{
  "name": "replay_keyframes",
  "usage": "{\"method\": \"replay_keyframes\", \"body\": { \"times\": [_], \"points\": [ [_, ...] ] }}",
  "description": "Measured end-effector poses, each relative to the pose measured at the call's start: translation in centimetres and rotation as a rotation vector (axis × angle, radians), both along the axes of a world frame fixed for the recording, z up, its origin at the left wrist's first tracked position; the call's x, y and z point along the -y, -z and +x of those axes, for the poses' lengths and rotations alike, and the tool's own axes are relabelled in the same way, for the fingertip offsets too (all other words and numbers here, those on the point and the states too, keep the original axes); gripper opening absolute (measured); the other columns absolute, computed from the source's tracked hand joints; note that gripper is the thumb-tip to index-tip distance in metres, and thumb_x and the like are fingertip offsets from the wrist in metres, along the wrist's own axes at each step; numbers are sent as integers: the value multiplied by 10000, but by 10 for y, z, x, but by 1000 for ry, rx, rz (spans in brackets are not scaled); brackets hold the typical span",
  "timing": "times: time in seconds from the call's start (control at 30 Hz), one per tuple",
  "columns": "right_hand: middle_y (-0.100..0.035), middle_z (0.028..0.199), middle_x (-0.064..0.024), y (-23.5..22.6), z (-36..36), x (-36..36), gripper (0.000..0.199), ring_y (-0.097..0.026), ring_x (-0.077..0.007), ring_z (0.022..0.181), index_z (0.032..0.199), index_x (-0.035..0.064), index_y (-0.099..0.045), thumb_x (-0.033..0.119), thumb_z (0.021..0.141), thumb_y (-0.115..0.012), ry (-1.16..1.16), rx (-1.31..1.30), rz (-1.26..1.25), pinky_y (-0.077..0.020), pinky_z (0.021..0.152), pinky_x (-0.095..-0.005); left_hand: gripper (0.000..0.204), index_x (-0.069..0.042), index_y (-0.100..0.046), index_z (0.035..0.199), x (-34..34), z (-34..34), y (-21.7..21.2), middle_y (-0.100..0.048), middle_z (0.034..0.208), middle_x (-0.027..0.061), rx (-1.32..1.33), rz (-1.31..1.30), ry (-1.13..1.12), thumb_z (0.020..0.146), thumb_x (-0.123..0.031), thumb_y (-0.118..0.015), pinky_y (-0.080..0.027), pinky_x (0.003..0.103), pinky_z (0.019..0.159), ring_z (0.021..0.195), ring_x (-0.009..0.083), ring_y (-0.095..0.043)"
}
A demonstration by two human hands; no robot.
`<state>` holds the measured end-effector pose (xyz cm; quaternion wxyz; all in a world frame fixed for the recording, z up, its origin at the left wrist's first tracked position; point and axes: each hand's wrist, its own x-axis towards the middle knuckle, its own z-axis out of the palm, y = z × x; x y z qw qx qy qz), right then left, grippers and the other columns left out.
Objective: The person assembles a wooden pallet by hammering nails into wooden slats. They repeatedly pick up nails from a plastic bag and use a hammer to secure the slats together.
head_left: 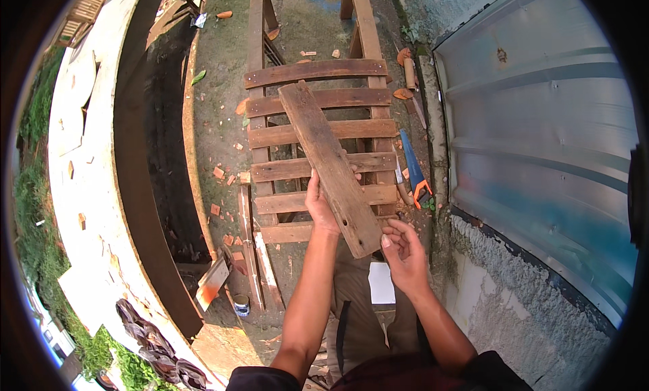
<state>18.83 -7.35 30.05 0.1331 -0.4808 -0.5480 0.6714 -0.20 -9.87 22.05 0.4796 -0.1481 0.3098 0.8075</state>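
A weathered wooden plank (330,164) lies at a slant in front of me, its near end toward my right. My left hand (321,205) grips it from beneath, thumb along the left edge and fingertips showing past the right edge. At the near end, my right hand (405,252) has its fingers curled and apart beside the plank's corner; whether it touches the wood I cannot tell. Beneath the plank stands a wooden frame with two long rails and several cross slats (324,129), partly hidden by the plank.
To the right of the frame lies a handsaw (414,168) with blue blade and orange handle, near a corrugated metal sheet (541,120). On the left are a low wall (101,181), loose wood strips (250,249) and a small can (241,304). Wood offcuts (215,209) litter the ground.
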Motion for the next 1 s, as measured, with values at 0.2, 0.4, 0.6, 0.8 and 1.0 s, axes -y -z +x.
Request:
{"method": "replay_keyframes", "body": {
  "times": [0.2, 0.4, 0.6, 0.8, 1.0],
  "points": [
    [-616, 1276, -181, 4, 11, -2, 613, -622, -228, 1096, 1403, -28, -488, 260, 935, -758, -105, 103, 80, -515, 881, -334, 724, -29, -500, 1410, 0, 17, 17, -653, 1114, 151, 22, -119, 61, 999, -621, -435, -579, 440, 830, 1010, 268, -662],
    [-609, 1292, -213, 11, 37, 3, 776, -610, -256, 1179, 1432, -27, -449, 331, 862, -835, -262, 222, 115, -493, 983, -379, 619, -12, -511, 1333, 23, 58, 31, -653, 1122, 161, -103, -380, 160, 978, -511, -604, -558, 435, 872, 1024, 291, -658],
    [-569, 1362, -254, 20, 60, -6, 892, -577, -337, 1278, 1449, -49, -404, 403, 822, -849, -288, 179, -30, -462, 1053, -429, 622, 33, -515, 1342, 34, 98, 27, -645, 1191, 163, -218, -419, 307, 935, -382, -736, -499, 383, 962, 1076, 249, -630],
    [-600, 1323, -226, 30, 84, -17, 918, -606, -268, 1225, 1460, -49, -387, 366, 806, -879, -321, 234, -9, -488, 1018, -400, 582, 29, -546, 1297, 19, 108, 5, -662, 1160, 118, -466, -424, 621, 911, -336, -783, -499, 358, 950, 1083, 215, -627],
    [-618, 1288, -206, 50, 111, -17, 795, -648, -246, 1133, 1447, -30, -437, 412, 890, -793, -318, 216, 68, -523, 951, -370, 544, 18, -539, 1279, 0, 120, 14, -669, 1101, 100, -426, -442, 578, 830, -159, -790, -508, 348, 917, 1029, 203, -635]
  ]
}}
